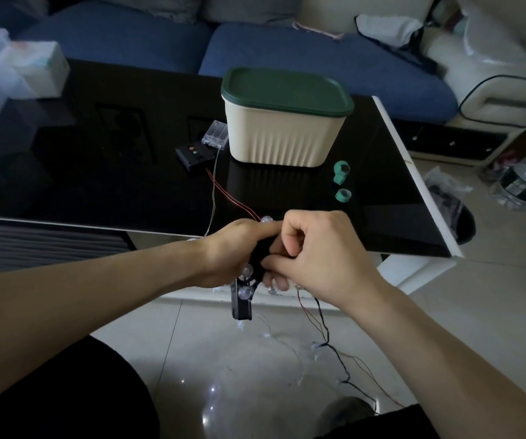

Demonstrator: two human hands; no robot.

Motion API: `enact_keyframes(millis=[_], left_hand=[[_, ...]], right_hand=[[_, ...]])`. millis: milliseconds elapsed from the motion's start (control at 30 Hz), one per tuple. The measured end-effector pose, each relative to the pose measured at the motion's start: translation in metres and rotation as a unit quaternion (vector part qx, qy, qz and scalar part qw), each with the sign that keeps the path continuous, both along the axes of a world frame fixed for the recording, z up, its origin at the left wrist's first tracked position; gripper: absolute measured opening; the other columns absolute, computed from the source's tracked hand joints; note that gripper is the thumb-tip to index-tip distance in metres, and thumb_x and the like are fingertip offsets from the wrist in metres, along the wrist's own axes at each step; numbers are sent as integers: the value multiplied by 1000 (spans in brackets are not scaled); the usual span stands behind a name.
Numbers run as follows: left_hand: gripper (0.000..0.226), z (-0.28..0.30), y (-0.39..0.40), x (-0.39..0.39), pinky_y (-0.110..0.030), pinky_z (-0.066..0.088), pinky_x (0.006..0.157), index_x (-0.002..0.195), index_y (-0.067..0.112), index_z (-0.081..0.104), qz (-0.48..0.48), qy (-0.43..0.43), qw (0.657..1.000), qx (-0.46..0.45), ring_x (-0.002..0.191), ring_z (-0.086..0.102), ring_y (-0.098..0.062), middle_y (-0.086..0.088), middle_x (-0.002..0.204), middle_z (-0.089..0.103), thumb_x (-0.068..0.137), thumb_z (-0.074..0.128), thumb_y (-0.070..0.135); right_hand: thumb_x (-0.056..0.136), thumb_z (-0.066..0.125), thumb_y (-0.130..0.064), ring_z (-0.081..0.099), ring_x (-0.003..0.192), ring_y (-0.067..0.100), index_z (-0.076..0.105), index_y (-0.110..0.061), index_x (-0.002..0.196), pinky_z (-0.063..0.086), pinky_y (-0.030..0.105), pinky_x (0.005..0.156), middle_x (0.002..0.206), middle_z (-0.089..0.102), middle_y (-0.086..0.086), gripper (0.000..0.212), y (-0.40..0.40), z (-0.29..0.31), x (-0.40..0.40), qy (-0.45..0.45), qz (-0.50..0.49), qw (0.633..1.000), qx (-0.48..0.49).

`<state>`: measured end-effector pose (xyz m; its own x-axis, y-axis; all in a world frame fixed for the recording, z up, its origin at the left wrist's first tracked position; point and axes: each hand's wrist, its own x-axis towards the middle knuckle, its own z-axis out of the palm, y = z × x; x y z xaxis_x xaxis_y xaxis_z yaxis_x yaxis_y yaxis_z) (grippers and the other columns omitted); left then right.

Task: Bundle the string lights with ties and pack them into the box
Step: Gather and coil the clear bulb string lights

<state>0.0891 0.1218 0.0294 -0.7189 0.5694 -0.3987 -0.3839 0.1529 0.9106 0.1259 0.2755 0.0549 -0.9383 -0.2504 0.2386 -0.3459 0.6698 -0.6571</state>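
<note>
Your left hand (233,248) grips a bundle of string lights (249,274) just off the near edge of the black worktop (97,185), its fingers curled round the gathered wires and clear bulbs. Your right hand (315,248) meets it from the other side, fingers (274,264) bent and pinching a dark band at the middle of the bundle; it may be a tie, though the light is too dim to be sure. A black battery case (241,307) hangs below your left hand, and loose wire (328,337) trails down to the tiled floor (445,312).

On the worktop stands the cream box (282,137) with its green lid (287,91) on. Left of it, a clear battery holder (215,135) lies by a black controller (193,156), and thin red wires (233,198) run from there toward your hands. Right of the box lie two green ties (341,182), rolled up, one behind the other, near the worktop's right edge. Behind the worktop is a blue sofa (287,49).
</note>
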Motion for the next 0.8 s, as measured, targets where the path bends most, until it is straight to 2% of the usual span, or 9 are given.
enact_keyframes(millis=[167, 233, 267, 333, 400, 500, 600, 733, 800], left_hand=[[51, 5, -7, -4, -29, 32, 46, 110, -6, 57, -97, -18, 995, 22, 39, 45, -19, -19, 68, 61, 93, 43, 39], [48, 7, -9, -3, -29, 28, 43, 104, -6, 60, -122, -27, 992, 25, 36, 41, -17, -17, 62, 57, 96, 41, 37], [46, 7, -10, -2, -28, 24, 41, 92, -3, 61, -132, -31, 991, 22, 34, 38, -16, -14, 57, 53, 98, 40, 38], [52, 8, -13, -1, -25, 16, 37, 66, 4, 53, -141, -38, 989, 0, 30, 31, -13, -7, 45, 44, 99, 40, 42], [61, 7, -14, -1, -28, 12, 38, 56, 2, 45, -157, -37, 986, -29, 28, 26, -12, -3, 37, 39, 96, 42, 48], [70, 6, -14, -1, -29, 16, 41, 64, -10, 46, -137, -7, 989, -53, 32, 27, -16, -6, 40, 36, 94, 51, 54], [61, 7, -11, 1, -26, 24, 41, 58, 4, 50, -104, 42, 991, -69, 37, 32, -18, -11, 46, 41, 95, 54, 52], [43, 7, -9, 3, -17, 38, 44, 67, 6, 61, -69, 28, 996, -46, 42, 51, -11, -4, 56, 63, 96, 55, 37], [31, 7, -10, 2, -19, 42, 54, 75, 6, 66, -85, 29, 995, -38, 49, 53, -12, -2, 60, 66, 90, 62, 33]], right_hand=[[55, 96, -37, 54, 49, 9, 43, -21, 56, 49, 29, 46, 52, 54, -4, 56, 2, 10, -2, 3, -22, 1000, 11], [52, 98, -41, 47, 47, 8, 45, -17, 58, 39, 20, 40, 56, 57, 2, 58, 5, 13, -4, -41, -3, 999, 4], [53, 98, -42, 45, 46, 6, 47, -17, 59, 38, 19, 41, 56, 57, 3, 57, 7, 15, -6, -69, 14, 997, -4], [56, 97, -37, 47, 49, 2, 52, -19, 63, 41, 21, 47, 55, 57, -4, 49, 17, 17, -10, -137, 53, 989, -19], [61, 95, -30, 55, 56, 3, 60, -21, 72, 47, 22, 55, 61, 63, -11, 38, 30, 17, -14, -207, 87, 974, -15], [65, 92, -30, 65, 67, 12, 69, -17, 85, 57, 29, 67, 75, 72, -3, 33, 42, 12, -19, -256, 91, 962, -17], [65, 87, -40, 73, 76, 23, 72, -17, 90, 61, 36, 73, 82, 75, 3, 37, 45, 8, -20, -244, 70, 967, -13], [78, 85, -24, 73, 72, 10, 74, -19, 92, 57, 24, 69, 80, 77, -3, 19, 46, 5, -21, -229, 52, 972, -15], [80, 84, -22, 72, 70, 8, 74, -20, 90, 54, 19, 66, 78, 76, -4, 15, 45, 3, -22, -212, 39, 976, -24]])
